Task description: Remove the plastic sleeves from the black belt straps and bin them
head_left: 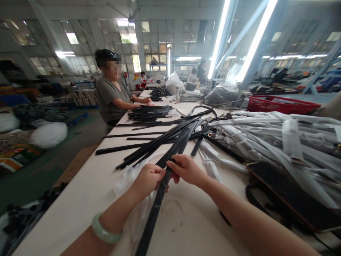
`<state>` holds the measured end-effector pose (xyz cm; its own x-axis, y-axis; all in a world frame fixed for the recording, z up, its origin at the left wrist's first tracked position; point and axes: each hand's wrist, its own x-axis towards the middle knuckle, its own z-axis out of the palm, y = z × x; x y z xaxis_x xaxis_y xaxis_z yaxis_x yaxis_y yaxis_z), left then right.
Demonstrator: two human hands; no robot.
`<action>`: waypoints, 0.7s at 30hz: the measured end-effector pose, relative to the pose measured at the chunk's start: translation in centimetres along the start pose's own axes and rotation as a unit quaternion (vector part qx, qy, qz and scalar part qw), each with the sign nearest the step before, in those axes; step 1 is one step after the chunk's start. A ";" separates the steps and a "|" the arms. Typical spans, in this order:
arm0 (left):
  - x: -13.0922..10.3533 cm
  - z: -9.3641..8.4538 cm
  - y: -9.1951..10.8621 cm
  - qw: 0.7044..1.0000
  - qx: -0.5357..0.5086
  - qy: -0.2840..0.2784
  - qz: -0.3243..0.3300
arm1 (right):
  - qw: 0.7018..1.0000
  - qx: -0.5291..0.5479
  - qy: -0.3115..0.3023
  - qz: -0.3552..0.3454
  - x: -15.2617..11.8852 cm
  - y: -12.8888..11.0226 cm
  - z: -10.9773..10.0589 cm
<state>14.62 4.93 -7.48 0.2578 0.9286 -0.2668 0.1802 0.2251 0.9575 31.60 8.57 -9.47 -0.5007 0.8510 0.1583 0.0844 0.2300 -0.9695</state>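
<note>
A long black strap [153, 217] runs from the bottom of the view up between my two hands. My left hand [149, 179] pinches its left edge between thumb and fingers. Close by, my right hand [185, 170] is closed on the same strap a little farther up, the fingertips curled round it. Beyond my hands lies a loose heap of black straps [157, 140], some crossing each other. Beneath my left wrist is a crumpled clear plastic wrapping [125, 181]. Whether the strap's far end joins the heap I cannot tell.
White-wrapped straps [239, 135] pile up at the right, beside a dark flat board [287, 192]. A red crate [282, 105] stands behind them. Across the pale table [87, 202], a co-worker [112, 92] stands at the left edge near more black straps [150, 113].
</note>
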 end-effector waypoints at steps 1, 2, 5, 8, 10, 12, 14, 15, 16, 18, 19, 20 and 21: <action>0.0 -0.1 0.0 1.000 0.000 -0.001 0.002 | 1.000 0.009 -0.001 0.003 0.0 0.0 0.2; 0.0 -0.2 0.0 1.000 0.001 0.000 0.003 | 1.000 0.029 -0.006 0.007 -0.1 -0.1 0.4; -0.1 -0.5 0.3 1.000 -0.001 -0.008 -0.008 | 0.995 0.096 -0.032 0.002 0.0 -0.3 0.4; -1.2 -0.5 0.9 0.996 -0.042 -0.076 -0.028 | 0.993 0.107 0.013 -0.038 -0.1 -0.5 -0.2; -3.0 -0.4 1.3 0.986 -0.072 -0.146 -0.039 | 0.987 0.116 0.092 -0.061 -0.2 -0.7 -0.8; -6.2 -0.5 1.6 0.981 -0.087 -0.172 -0.031 | 0.976 0.136 0.155 -0.069 -0.3 -0.8 -1.2; -10.6 -1.2 1.6 0.985 -0.110 -0.128 -0.025 | 0.979 0.144 0.136 -0.057 -0.5 -0.8 -1.1; -13.3 -2.0 1.4 0.988 -0.128 -0.081 -0.033 | 0.985 0.130 0.102 -0.051 -0.6 -0.8 -0.8; -16.1 -3.2 1.1 0.987 -0.147 -0.030 -0.049 | 0.992 0.095 0.061 -0.050 -0.8 -0.7 -0.3; -22.4 -6.6 0.1 0.977 -0.163 0.125 -0.056 | 0.996 -0.041 -0.015 -0.078 -1.4 -0.1 0.8; -25.5 -8.6 -0.5 0.965 -0.149 0.211 -0.035 | 0.985 -0.129 -0.041 -0.108 -1.6 0.5 1.3; -28.6 -10.8 -1.1 0.948 -0.134 0.288 -0.013 | 0.962 -0.220 -0.069 -0.143 -1.8 1.3 1.7; -31.6 -13.0 -1.7 0.930 -0.121 0.348 -0.014 | 0.936 -0.288 -0.095 -0.180 -2.0 2.3 2.0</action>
<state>-6.15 -20.95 0.74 -0.4350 0.8686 -0.2373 -0.0630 0.2336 0.9703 31.09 6.52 -12.39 -0.7257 0.5823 0.3666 0.3027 0.7486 -0.5898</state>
